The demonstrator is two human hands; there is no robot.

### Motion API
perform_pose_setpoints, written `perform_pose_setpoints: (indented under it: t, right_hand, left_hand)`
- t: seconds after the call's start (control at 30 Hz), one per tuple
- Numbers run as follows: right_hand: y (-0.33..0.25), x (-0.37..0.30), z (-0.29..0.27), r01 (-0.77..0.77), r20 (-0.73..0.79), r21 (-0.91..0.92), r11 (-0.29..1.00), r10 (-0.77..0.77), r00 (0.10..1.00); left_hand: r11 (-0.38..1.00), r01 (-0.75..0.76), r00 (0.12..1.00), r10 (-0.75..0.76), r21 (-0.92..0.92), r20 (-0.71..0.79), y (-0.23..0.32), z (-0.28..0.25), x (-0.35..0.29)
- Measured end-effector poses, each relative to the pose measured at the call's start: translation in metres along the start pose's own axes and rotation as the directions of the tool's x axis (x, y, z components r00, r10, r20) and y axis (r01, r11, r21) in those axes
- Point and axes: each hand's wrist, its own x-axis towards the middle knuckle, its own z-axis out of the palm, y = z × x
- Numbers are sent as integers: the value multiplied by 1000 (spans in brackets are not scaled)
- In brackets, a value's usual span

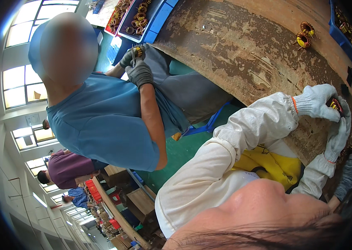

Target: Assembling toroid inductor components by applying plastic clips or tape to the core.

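Observation:
My left hand (318, 102), in a white knitted glove with an orange cuff edge, is closed on a wire-wound ring coil (335, 105). The coil shows reddish and yellow colours and is partly covered by the fingers. My right hand (341, 129), gloved alike, meets it from the other side, its fingers pressed against the same coil. Both hands are just above the worn wooden table (242, 54). Up the table lie two loose ring coils (303, 40), yellow with dark copper winding.
At left a co-worker in a blue shirt (105, 121) holds a coil in grey gloves. Another person's grey-gloved hand (348, 171) is close to my right arm, beside a coil. Blue bins of coils (348, 50) line the far right edge; small black pieces (350, 75) lie nearby.

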Motion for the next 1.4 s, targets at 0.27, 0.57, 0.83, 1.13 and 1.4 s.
perform_pose_setpoints:
  t: [0.27, 0.57, 0.83, 1.13, 1.4]
  right_hand:
    - [1, -1, 5, 45, 34, -13, 999, -44, 998]
    - [-2, 3, 10, 22, -12, -59, 998, -23, 1000]
    - [7, 1, -3, -10, -34, -20, 1000, 9, 999]
    - [-22, 1, 33, 125, 55, 132, 983, -134, 989]
    - [2, -5, 13, 45, -236, -149, 988, -79, 968]
  left_hand:
    - [1000, -9, 997, 10, 7, -76, 0, 5, 1]
    - [999, 50, 998, -50, -10, -47, 3, 1, -1]
    - [999, 38, 999, -39, 1, 13, 2, 1, -2]
    - [993, 68, 997, -72, -94, -32, 10, -4, -5]
    - [997, 62, 996, -65, 42, 57, 12, 0, 0]
